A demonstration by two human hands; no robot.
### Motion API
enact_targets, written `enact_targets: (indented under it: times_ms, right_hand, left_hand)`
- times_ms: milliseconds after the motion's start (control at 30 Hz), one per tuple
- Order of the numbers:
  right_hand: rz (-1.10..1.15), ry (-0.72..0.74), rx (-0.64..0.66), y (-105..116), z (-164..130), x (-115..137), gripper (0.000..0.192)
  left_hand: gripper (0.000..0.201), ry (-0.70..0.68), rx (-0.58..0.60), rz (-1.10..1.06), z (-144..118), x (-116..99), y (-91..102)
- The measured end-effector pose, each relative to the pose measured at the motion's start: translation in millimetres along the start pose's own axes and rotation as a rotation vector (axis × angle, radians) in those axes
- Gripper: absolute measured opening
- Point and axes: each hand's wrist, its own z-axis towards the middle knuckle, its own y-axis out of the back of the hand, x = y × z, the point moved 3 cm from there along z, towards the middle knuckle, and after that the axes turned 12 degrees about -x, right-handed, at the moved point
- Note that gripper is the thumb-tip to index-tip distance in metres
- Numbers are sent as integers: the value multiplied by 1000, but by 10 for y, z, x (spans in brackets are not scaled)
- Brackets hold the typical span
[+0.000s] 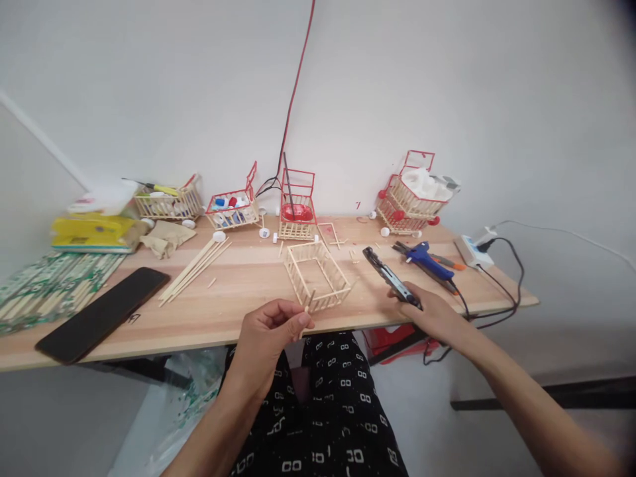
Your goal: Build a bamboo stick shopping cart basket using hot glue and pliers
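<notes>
Pinching a short stick (311,300) between thumb and fingers, the left hand (278,322) is at the front edge of the worktop (248,281), the stick pointing up. Just beyond it, on the worktop, sits an open wooden frame (338,266) with slatted sides; the stick overlaps its near corner, though whether the two touch I cannot tell. To the right, the right hand (422,308) is wrapped around a dark tool (390,273), its head pointing forward and left, apart from the frame.

Past the tool lies a blue glue gun (431,262), with a white power strip (472,252) further right. Left of the frame, several loose sticks (191,275) lie in a fan, near a black phone (104,315) that reaches the front edge. Wrapped chopsticks (54,288) are spread at the far left, in front of a yellow pack (94,230). Along the wall stand four little carts (297,233), all loaded, the rightmost with something white.
</notes>
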Motion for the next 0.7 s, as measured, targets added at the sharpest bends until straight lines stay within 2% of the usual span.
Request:
enact_targets:
  times_ms: [100,200,333,433,533,700]
  right_hand:
    - [239,55,91,23,-363,199,26]
    - [363,136,244,8,-646,449,26]
    - [444,219,329,-33,-769,624,28]
    - [429,230,325,-68,-758,655,29]
    - [331,197,254,-60,-737,681,31]
    - [138,165,130,8,-737,756,38]
  left_hand:
    - [18,-39,10,49,-18,8,-70]
    - [16,-48,32,75,-55,11,-164]
    - [14,-55,68,93,-100,-2,-263]
    - [13,-44,100,93,-115,-11,-300]
    - [13,-38,127,97,-115,-12,-313]
    - [13,-37,81,61,-94,32,-272]
